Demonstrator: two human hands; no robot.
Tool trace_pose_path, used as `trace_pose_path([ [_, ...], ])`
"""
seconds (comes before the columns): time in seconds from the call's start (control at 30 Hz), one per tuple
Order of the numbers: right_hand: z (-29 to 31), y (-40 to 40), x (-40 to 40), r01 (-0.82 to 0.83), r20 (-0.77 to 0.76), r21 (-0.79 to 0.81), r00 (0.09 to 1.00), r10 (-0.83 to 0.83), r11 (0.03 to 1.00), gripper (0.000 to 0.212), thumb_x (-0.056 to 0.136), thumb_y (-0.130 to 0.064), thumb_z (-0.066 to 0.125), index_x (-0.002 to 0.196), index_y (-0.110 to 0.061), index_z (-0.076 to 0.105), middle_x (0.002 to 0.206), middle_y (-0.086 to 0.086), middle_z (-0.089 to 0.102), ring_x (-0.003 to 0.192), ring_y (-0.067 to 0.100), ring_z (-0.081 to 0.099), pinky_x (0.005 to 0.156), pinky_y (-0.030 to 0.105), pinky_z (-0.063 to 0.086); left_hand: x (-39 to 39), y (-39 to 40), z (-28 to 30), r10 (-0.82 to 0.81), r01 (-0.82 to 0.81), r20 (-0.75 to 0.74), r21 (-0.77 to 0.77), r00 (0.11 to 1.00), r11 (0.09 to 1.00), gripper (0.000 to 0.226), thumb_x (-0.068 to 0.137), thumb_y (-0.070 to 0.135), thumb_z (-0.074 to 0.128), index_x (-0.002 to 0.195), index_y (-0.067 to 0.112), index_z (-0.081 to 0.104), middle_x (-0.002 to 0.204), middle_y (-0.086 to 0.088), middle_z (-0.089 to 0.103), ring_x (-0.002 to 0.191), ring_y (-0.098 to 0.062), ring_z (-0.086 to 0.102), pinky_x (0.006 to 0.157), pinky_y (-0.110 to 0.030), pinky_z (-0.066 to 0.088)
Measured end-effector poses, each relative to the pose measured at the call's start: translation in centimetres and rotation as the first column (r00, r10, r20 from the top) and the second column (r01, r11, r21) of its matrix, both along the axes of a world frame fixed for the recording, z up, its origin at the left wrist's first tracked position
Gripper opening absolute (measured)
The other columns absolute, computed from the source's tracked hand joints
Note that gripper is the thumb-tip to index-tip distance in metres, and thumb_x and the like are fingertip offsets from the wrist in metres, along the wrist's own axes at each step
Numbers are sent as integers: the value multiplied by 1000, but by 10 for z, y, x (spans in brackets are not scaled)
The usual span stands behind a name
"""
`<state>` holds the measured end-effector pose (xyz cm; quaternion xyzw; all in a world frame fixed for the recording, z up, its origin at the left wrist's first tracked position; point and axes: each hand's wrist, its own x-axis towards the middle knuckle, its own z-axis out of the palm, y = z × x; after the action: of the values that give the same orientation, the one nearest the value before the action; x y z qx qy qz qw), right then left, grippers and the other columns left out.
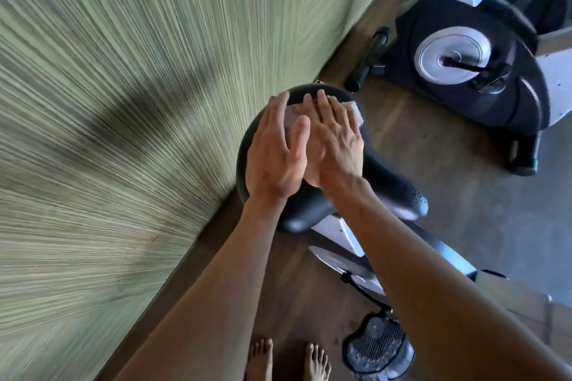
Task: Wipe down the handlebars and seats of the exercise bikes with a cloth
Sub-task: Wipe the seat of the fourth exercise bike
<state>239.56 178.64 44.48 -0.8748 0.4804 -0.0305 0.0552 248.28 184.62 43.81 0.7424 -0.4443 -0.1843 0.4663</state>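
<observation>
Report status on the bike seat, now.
Both hands flat: left hand, right hand pressing cloth on black seat. Nothing in the way.

Both forearms reach toward twelve o'clock; left hand (275, 148) and right hand (335, 136) lie side by side (fingers straight, pressing flat).

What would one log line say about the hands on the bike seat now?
step: wiping seat | left hand: flat on pale cloth | right hand: flat on it | under: black padded bike seat

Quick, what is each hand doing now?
Left hand: open, flat on the cloth and seat.
Right hand: open, pressing the cloth.
</observation>
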Motion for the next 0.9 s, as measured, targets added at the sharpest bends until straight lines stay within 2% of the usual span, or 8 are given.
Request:
trace_pose_path([
  [0.1,1,11,-20,-59,140,-24,988,61,998,67,99,-50,39,159,-22,32,167,10,27,156,24,19,127,44,15,0,6,-4,-46,48,119,-9,992,999,75,100,55,27,155,7,41,160,-7,42,149,-15,35,122,-18,20],
  [0.2,-4,26,-66,-98,200,-134,972,124,986,63,98,-50,45,151,-14,49,158,15,43,149,29,37,123,46,27,-1,2,-5,-75,65,256,48,964,997,70,102,49,22,153,7,45,160,-8,43,151,-16,34,126,-30,20],
  [0.3,-11,33,-114,-115,179,-254,970,163,960,60,102,-49,52,146,-8,55,151,18,51,139,34,49,119,47,34,-2,-3,-11,-103,53,391,135,914,989,65,102,45,22,150,12,51,161,-6,41,152,-17,31,127,-30,14],
  [0.43,-10,31,-122,-48,78,-209,995,66,977,63,102,-53,45,145,-8,55,144,18,57,125,38,57,111,49,41,-6,-5,-18,-120,33,508,178,853,984,60,102,36,25,151,11,50,162,-10,40,152,-22,32,127,-34,17],
  [0.57,6,17,-81,203,-19,-36,979,-204,978,74,97,-58,28,151,-10,42,144,15,56,125,38,54,109,46,38,-7,-9,-19,-136,0,584,226,800,974,60,101,33,27,154,10,43,163,-12,36,154,-23,28,128,-39,18],
  [0.67,7,3,-56,189,-41,0,981,-189,982,78,100,-60,23,157,-6,29,159,20,38,150,38,27,123,49,20,-9,-9,-20,-145,0,590,239,794,971,62,101,33,23,156,10,40,164,-12,33,155,-22,25,128,-39,16],
  [0.73,5,2,-52,144,-33,12,989,-144,990,85,99,-64,23,158,-3,26,163,22,30,155,36,16,126,49,14,-8,-7,-20,-157,12,586,243,795,970,59,103,31,27,156,11,39,165,-12,31,156,-21,24,129,-38,15],
  [0.9,1,31,-100,37,75,-107,997,-29,994,93,91,-74,40,147,0,46,150,20,50,136,35,46,118,45,35,-5,-5,-20,-140,9,586,222,798,975,57,103,31,33,155,12,43,163,-11,36,154,-21,29,128,-37,18],
])
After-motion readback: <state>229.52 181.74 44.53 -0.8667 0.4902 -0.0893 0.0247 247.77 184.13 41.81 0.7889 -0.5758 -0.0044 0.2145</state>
